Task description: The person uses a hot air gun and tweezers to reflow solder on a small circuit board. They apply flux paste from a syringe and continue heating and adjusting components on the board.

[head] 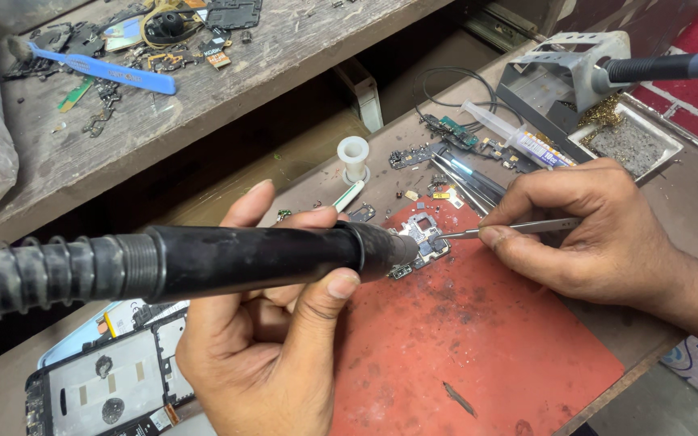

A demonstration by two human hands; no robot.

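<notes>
1. The left hand (264, 355) is closed around one black hot-air wand (244, 258), its ribbed hose running off to the left and its nozzle aimed at the circuit board (422, 242).
2. The right hand (599, 234) pinches one pair of tweezers (510, 229), whose tip touches the board's right edge.
3. The board, the only one being worked on, lies at the top left corner of the red mat (478, 339) on the desk (381, 173).
4. It looks light, stiff and fragile, with tiny parts on it, and is best held by its bare edges.
5. The wand looks rigid, and the grip on its plain barrel behind the nozzle seems sound.
6. One opened phone (107, 383) lies at lower left, one syringe (519, 139) beside further boards, and one soldering iron stand (563, 73) behind.
</notes>
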